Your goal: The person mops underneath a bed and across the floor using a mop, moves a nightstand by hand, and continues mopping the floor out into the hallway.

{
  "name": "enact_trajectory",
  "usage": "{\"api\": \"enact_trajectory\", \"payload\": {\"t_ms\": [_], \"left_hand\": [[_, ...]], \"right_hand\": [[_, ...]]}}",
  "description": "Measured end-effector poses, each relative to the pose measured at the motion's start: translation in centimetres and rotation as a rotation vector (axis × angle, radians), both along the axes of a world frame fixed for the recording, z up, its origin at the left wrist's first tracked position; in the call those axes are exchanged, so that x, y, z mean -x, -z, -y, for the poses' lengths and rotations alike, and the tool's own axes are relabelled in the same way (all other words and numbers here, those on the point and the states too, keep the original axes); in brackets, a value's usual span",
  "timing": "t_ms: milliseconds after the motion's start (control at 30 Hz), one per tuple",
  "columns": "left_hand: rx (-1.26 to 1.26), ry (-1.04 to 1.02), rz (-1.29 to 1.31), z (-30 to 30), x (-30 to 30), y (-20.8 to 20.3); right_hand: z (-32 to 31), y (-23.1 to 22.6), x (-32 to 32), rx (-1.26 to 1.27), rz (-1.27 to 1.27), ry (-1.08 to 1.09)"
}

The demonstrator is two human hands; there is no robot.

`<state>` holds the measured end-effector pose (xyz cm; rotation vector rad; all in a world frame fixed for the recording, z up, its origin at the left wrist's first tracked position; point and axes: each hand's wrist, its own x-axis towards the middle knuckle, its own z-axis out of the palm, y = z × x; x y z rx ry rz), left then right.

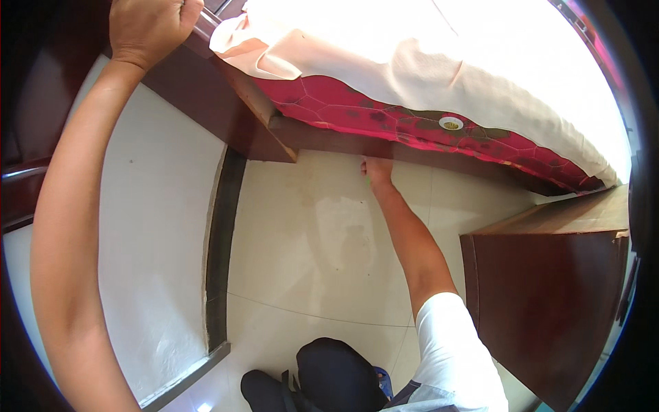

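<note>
My left hand (152, 29) is closed at the upper left, on the dark red wooden bed end (199, 89). Part of its fingers is cut off by the picture's upper edge. Low down by the floor, my right hand (377, 169) reaches to the lower edge of the brown bed rail (343, 137). Its fingers are curled, and what they hold, if anything, is hidden. Above the rail lies a red patterned mattress (371, 120) with a round white vent (451, 123) in its side. A pale sheet (384, 65) hangs over the mattress.
A dark red wooden cabinet (542, 295) stands at the right beside the bed. On the left is a white wall (154, 240) with a black skirting strip (221, 254). Beige tiles (309, 275) cover the floor, and my dark-clad legs (336, 378) show at the bottom.
</note>
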<state>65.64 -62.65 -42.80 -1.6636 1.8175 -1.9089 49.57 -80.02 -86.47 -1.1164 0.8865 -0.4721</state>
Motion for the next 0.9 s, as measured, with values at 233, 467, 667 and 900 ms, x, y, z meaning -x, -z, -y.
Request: {"api": "enact_trajectory", "payload": {"t_ms": [233,467,667,900], "left_hand": [[-0.152,-0.328,-0.006,-1.4,-1.1,-0.5],[-0.158,-0.395,-0.054,-1.0,-0.5,-0.1],[-0.149,-0.348,-0.054,-2.1,-3.4,-0.7],[-0.177,-0.339,-0.031,-1.4,-3.0,-1.0]], "right_hand": [[-0.6,-2.6,13.2,0.201,-0.285,-0.085],[-16.9,-2.9,42.7,0.381,-0.766,-0.126],[-31.0,-9.3,65.5,-0.139,-1.098,-0.606],[-33.1,-7.1,67.3,-0.216,-1.403,-0.659]]}}
